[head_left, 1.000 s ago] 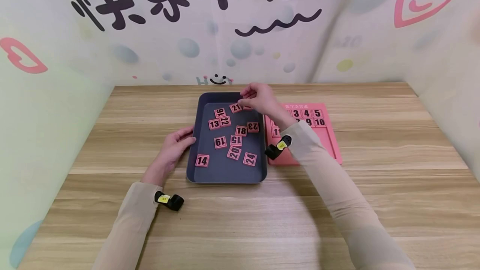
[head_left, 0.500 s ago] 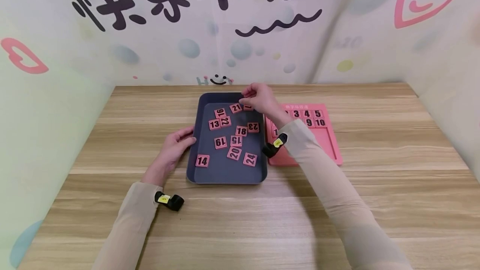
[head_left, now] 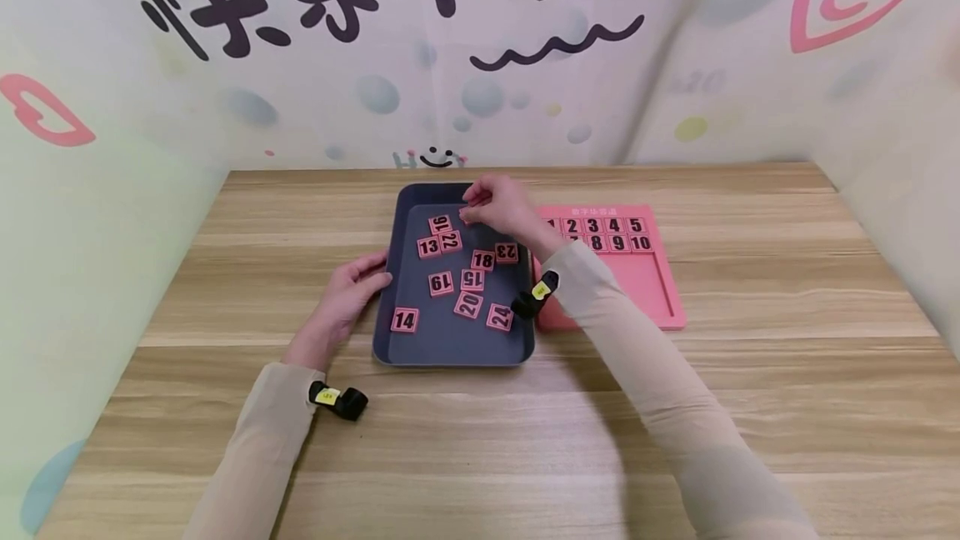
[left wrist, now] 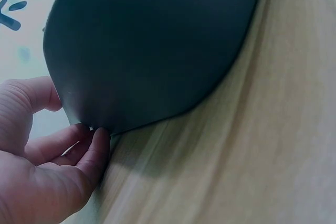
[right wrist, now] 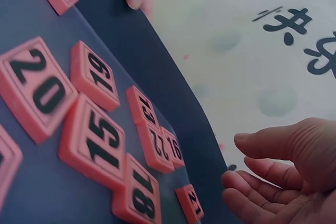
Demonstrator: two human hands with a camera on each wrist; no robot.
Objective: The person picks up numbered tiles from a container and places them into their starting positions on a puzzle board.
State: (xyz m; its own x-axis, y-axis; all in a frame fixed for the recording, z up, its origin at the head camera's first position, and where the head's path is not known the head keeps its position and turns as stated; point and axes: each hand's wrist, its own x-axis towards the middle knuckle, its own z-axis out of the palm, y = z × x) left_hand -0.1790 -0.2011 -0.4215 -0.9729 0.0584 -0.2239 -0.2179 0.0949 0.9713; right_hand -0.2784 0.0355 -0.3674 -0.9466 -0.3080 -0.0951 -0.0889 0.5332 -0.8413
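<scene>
My left hand (head_left: pixel 352 294) holds the left rim of a dark blue-grey tray (head_left: pixel 450 350), thumb over the rim and fingers against its outer side, as the left wrist view (left wrist: pixel 58 161) of that hand shows. My right hand (head_left: pixel 501 207) hovers over the tray's far right part, thumb and fingers apart with nothing between them in the right wrist view. Right by its fingertips lies the pink number tile 21 (right wrist: pixel 189 204), mostly covered by the hand in the head view. Around it lie tiles 16 (head_left: pixel 440 224), 22 (head_left: pixel 450 241) and 13 (head_left: pixel 429 247).
Further tiles lie scattered in the tray, among them 14 (head_left: pixel 405 320), 24 (head_left: pixel 499 317) and 18 (head_left: pixel 483 261). A pink number board (head_left: pixel 637 290) sits at the tray's right with rows of tiles along its back, partly covered by the right arm. A printed wall sheet stands behind the table (head_left: pixel 480 440).
My right hand has shifted left from the tile in the far right corner to tile 21, now covering it. More of the board's tiles show. The left hand stays on the rim.
</scene>
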